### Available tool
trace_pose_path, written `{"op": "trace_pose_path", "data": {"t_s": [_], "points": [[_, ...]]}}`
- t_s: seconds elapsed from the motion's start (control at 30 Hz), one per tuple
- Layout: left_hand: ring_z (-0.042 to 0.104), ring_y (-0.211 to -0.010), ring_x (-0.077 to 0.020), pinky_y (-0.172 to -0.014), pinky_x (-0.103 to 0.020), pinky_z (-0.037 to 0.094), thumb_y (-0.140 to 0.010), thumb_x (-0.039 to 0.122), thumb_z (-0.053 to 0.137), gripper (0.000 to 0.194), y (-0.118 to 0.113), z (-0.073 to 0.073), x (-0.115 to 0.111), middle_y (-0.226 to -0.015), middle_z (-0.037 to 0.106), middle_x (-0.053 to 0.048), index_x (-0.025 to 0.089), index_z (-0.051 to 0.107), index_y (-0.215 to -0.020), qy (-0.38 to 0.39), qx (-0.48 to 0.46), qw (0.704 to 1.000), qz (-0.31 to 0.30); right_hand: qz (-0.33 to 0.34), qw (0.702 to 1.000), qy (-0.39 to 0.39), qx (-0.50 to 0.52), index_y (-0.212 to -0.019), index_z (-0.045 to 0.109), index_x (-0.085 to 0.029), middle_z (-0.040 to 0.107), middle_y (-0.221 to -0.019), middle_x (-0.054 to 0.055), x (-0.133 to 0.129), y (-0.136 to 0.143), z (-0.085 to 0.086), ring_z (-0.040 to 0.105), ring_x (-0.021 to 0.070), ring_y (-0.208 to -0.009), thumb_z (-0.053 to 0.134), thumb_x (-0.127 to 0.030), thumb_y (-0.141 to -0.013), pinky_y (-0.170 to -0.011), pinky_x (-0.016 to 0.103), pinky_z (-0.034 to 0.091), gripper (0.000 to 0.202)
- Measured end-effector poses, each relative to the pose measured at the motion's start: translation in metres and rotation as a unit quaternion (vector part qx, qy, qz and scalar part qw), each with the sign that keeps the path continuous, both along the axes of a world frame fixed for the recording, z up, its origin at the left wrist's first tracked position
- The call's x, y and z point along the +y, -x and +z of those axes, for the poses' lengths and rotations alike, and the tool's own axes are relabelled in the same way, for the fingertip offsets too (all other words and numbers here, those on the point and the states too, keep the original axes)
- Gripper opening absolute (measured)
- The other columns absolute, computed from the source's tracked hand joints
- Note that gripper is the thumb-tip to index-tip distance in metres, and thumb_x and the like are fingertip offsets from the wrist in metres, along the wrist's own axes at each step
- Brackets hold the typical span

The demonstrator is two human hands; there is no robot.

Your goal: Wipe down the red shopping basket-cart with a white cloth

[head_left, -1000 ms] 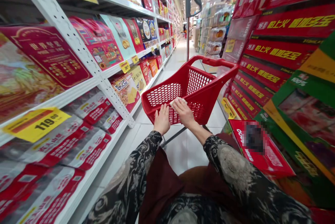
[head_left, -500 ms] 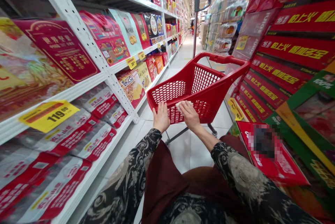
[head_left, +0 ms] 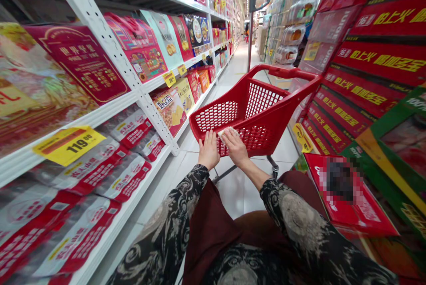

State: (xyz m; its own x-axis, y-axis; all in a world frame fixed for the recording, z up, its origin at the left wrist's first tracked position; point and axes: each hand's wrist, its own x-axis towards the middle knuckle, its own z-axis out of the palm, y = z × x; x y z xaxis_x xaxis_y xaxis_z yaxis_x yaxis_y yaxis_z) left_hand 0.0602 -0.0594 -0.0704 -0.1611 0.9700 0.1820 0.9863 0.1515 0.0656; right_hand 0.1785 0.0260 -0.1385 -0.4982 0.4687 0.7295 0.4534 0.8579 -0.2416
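- I'm looking down through the head camera at a red shopping cart (head_left: 282,123), which is standing on the floor (head_left: 244,187) around the middle of the frame, its handle rising toward the upper right.
- My right hand (head_left: 234,145) is pressing a white cloth (head_left: 220,134) to the cart's near upper edge, just right of center; that grip is holding the cloth, pinned under nearly flat fingers.
- My left hand (head_left: 209,149) is resting on the same edge, just left of the right; its grip is looking released, fingers extended and nothing visible in it.
- To do this well, I'm judging that the cloth wants keeping flat under all the fingertips, with even pressure along the edge.
- I'm counting on the left hand for steadying, since the cart is showing wheels and could roll.
- I'm minding the holes below the edge, where cloth could be snagging.
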Motion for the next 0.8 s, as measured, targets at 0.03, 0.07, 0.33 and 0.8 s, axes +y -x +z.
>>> {"op": "trace_pose_path", "data": {"t_s": [0.03, 0.07, 0.33, 0.8], "points": [[0.012, -0.143, -0.0246, -0.113, -0.052, 0.018, -0.071, 0.013, 0.048, 0.078, 0.000, 0.000, -0.001, -0.153, 0.016, -0.016, 0.007, 0.019, -0.143, 0.000, -0.001, 1.000, -0.003, 0.004, 1.000, -0.001, -0.010, -0.126, 0.056, -0.016, 0.049, -0.137, 0.010, -0.003, -0.001, -0.005, 0.030, 0.0196, -0.137, 0.041, -0.006, -0.089, -0.111, 0.044, 0.033, 0.040], [0.012, -0.143, -0.0245, -0.113, -0.052, 0.018, -0.070, 0.013, 0.048, 0.078, 0.000, 0.001, -0.001, -0.154, 0.016, -0.016, 0.007, 0.019, -0.143, 0.000, -0.001, 1.000, -0.007, 0.006, 1.000, -0.001, -0.023, -0.124, 0.057, -0.016, 0.051, -0.135, 0.011, -0.005, -0.003, -0.010, 0.033, 0.0205, -0.136, 0.042, -0.006, -0.088, -0.110, 0.044, 0.035, 0.040], [0.016, -0.142, -0.0262, -0.113, -0.047, 0.023, -0.071, 0.012, 0.048, 0.077, 0.020, -0.004, -0.010, -0.152, 0.019, -0.019, 0.003, 0.021, -0.142, -0.019, -0.017, 0.999, 0.022, 0.021, 0.998, -0.017, -0.053, -0.120, 0.060, -0.014, 0.056, -0.130, 0.012, -0.010, -0.011, -0.009, 0.041, 0.0221, -0.131, 0.042, -0.005, -0.088, -0.107, 0.042, 0.040, 0.039], [0.016, -0.141, -0.0268, -0.112, -0.047, 0.024, -0.070, 0.011, 0.049, 0.078, 0.012, -0.011, -0.013, -0.152, 0.019, -0.019, 0.003, 0.020, -0.142, -0.019, -0.032, 0.999, 0.024, 0.032, 0.999, -0.033, 0.007, -0.123, 0.058, -0.017, 0.051, -0.135, 0.009, -0.013, 0.019, 0.002, 0.031, 0.0197, -0.137, 0.042, -0.008, -0.091, -0.112, 0.042, 0.033, 0.038]]}}
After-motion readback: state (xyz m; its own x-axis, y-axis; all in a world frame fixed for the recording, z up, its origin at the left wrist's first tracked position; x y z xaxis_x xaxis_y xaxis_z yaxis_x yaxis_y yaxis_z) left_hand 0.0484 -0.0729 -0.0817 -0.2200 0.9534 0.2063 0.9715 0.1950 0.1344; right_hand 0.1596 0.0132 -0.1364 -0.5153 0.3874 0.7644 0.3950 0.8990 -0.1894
